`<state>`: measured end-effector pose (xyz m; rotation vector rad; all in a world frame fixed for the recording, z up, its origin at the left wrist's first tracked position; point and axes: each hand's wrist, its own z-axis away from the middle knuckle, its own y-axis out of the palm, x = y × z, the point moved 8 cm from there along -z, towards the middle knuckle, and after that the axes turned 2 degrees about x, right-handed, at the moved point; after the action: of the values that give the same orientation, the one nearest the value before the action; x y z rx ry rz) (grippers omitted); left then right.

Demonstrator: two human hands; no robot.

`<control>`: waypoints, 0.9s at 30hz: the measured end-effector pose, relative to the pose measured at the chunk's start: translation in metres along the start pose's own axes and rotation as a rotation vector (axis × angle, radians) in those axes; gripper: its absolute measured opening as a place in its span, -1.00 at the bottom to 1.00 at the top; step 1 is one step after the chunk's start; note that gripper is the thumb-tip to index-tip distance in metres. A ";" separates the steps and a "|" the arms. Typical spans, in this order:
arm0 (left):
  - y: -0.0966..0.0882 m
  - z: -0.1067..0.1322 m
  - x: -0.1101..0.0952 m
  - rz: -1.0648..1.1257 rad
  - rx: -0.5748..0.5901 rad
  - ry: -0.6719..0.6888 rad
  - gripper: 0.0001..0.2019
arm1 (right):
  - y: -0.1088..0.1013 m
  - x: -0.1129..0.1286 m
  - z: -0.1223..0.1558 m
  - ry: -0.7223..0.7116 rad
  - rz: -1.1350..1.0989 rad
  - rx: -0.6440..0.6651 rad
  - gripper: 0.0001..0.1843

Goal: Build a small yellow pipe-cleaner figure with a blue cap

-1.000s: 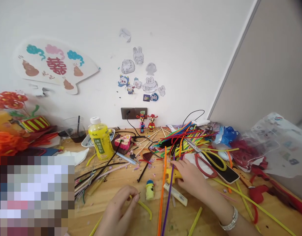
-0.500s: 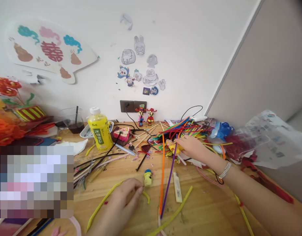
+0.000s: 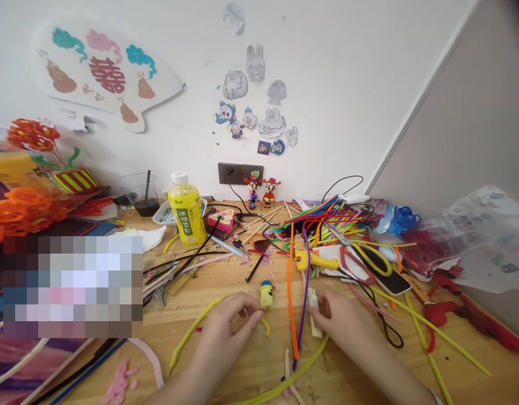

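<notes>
Tube (image 3: 316,329) right of the small yellow figure (image 3: 266,295), likely light, stiff, slick, best pinched mid-length, with right hand (image 3: 344,319) at its side, grip unclear, and left hand (image 3: 231,331) narrowed, contents unclear.

One white tube (image 3: 316,328), one bottle (image 3: 186,214), two red-hatted figurines (image 3: 269,194)

Hold of left hand (image 3: 231,325) unclear, phone (image 3: 398,283) partly under scissors (image 3: 354,264)

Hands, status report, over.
Left hand near yellow figure. Right hand at white tube. Both grips unclear. Orange stem, purple stem between hands.
</notes>
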<state>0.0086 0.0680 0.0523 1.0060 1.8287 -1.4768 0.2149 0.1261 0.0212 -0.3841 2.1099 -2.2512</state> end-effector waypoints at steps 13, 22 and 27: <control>0.007 0.007 -0.008 -0.084 0.035 0.091 -0.85 | -0.029 0.095 0.033 -0.590 -0.468 -0.208 -0.87; 0.011 0.010 -0.002 -0.115 0.050 0.113 -0.84 | -0.039 0.070 0.008 -0.385 -0.125 -0.200 -0.84; 0.003 0.005 0.006 -0.104 -0.009 0.050 -0.82 | -0.070 -0.062 -0.067 0.167 0.065 -0.247 -0.77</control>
<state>0.0073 0.0651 0.0448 0.9637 1.9478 -1.5150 0.2711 0.2094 0.0778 -0.1334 2.4540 -2.0586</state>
